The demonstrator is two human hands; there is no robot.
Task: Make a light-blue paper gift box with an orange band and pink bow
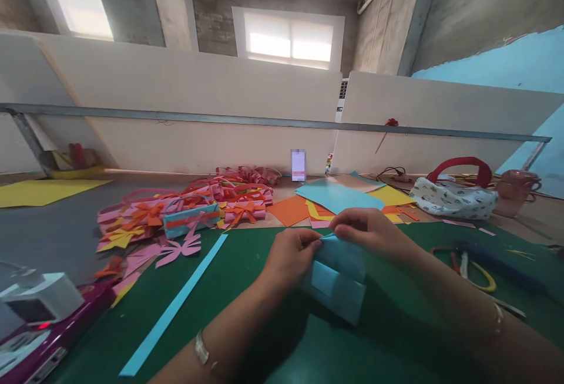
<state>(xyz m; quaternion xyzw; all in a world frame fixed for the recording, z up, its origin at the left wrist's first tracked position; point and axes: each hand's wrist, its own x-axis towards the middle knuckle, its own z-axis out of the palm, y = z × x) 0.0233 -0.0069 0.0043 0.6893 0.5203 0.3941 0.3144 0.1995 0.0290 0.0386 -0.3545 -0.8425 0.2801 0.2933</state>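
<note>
A folded light-blue paper bag (341,284) is held a little above the green mat, tilted, with a paler rectangular flap on its side. My left hand (291,258) pinches its upper left edge between thumb and fingers. On the top edge, my right hand (368,231) has thumb and fingertips closed on the paper, close to the left fingertips. The bag's far side is hidden. To the left of my left arm, a long light-blue paper strip (176,305) lies flat on the mat.
Finished paper pieces with bows (185,202) are heaped at the left. Coloured sheets (339,193) lie behind my hands. Scissors (465,266) rest at the right, near a cloth bag (453,197) and a pink jug (515,193). A purple power strip (66,328) is front left; a phone (298,165) stands behind.
</note>
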